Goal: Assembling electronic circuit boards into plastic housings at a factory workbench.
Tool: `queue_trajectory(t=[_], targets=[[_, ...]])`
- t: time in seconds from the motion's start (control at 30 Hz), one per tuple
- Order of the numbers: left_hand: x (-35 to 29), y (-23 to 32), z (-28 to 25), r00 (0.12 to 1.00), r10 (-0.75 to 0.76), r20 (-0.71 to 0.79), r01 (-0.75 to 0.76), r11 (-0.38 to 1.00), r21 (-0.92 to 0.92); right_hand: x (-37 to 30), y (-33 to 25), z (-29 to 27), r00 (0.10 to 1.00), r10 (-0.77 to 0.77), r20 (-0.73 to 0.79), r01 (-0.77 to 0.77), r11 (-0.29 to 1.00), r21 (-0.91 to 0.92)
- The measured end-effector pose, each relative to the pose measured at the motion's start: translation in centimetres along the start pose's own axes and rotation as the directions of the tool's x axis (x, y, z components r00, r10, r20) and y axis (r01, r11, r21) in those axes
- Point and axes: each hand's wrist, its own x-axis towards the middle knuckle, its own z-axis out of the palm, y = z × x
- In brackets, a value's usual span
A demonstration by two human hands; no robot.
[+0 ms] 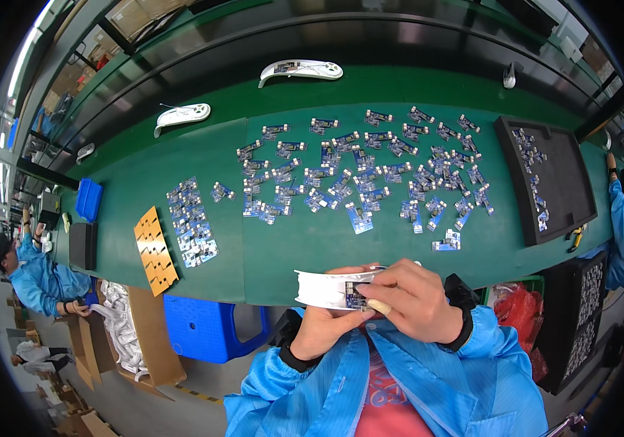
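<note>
Close to my body at the table's near edge, a white plastic housing (318,288) lies in my left hand (319,332), gripped from below with the thumb along its near side. A small blue circuit board (356,294) sits at the housing's right part. Fingers of my right hand (420,301) are closed around the board's right end, and they partly cover it. One right fingertip wears a pale cover (379,306). Whether the board is fixed in the housing I cannot tell.
Many loose circuit boards (359,218) cover the green table (268,255). An orange panel (156,251) and a block of boards (194,222) lie left. A black foam tray (551,171) stands right. White housings (301,70) rest behind. A blue stool (195,328) and a carton (159,339) stand below.
</note>
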Motion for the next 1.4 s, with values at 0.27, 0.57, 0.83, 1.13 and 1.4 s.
queue_trajectory(t=[0.27, 0.57, 0.83, 1.13, 1.4], targets=[[0.2, 0.0, 0.3, 1.0, -0.001, -0.012, 0.001, 1.0, -0.027, -0.2, 0.0, 0.0, 0.982, -0.157, -0.104, 0.135, 0.972, -0.19], [0.0, 0.4, 0.3, 1.0, 0.014, 0.018, -0.014, 1.0, 0.015, -0.4, -0.5, 0.2, 0.983, -0.181, -0.004, 0.173, 0.945, -0.277], [-0.1, 0.2, 0.4, 1.0, -0.024, 0.008, 0.024, 1.0, 0.002, -0.2, -0.3, 0.5, 0.988, -0.151, 0.023, 0.152, 0.957, -0.248], [-0.1, -1.4, 1.0, 0.984, 0.057, -0.168, -0.08, 0.987, -0.138, -0.7, 0.1, 0.3, 0.991, -0.124, 0.048, 0.132, 0.963, -0.234], [0.9, 0.5, 1.6, 0.989, -0.05, -0.141, 0.015, 0.97, -0.242, -0.1, 1.4, -2.8, 0.934, 0.34, 0.108, -0.352, 0.927, 0.13]])
